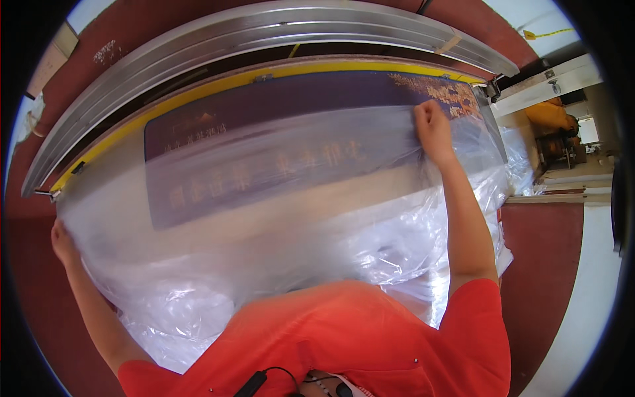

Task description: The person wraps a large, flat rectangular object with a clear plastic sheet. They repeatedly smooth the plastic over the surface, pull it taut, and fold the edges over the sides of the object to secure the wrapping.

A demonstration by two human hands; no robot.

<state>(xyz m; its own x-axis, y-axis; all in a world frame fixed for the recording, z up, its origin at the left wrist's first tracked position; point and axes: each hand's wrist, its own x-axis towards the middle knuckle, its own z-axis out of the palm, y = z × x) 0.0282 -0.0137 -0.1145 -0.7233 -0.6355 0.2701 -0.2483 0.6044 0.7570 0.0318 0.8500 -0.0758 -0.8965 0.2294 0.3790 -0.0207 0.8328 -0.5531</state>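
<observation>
shirt: an orange-red shirt (357,331) fills the lower middle, nearest the lens, with a black cable clip (254,382) at its bottom edge.
plastic sheet: a wide clear plastic sheet (278,238), thin, glossy and creased, drapes over the dark panel and bunches in cloudy folds toward the shirt.
right hand: the right hand (431,126) is clenched on the upper right edge of the sheet, pinching the film against the panel's far corner.
left hand: the left hand (63,241) grips the sheet's left edge, fingers curled into the film, low and well apart from the right hand.
sheet and grip: the film stretches between the two hands, taut along the top, slack and crumpled below.
dark panel: a long flat purple-brown panel (291,99) with pale gold lettering, partly bare along its top, hazy under the film.
frame: a yellow strip (198,89) runs along the panel's far edge, beside curved grey metal rails (251,33).
floor: dull red floor (542,264) at the right, with a white band (589,311) beside it.
</observation>
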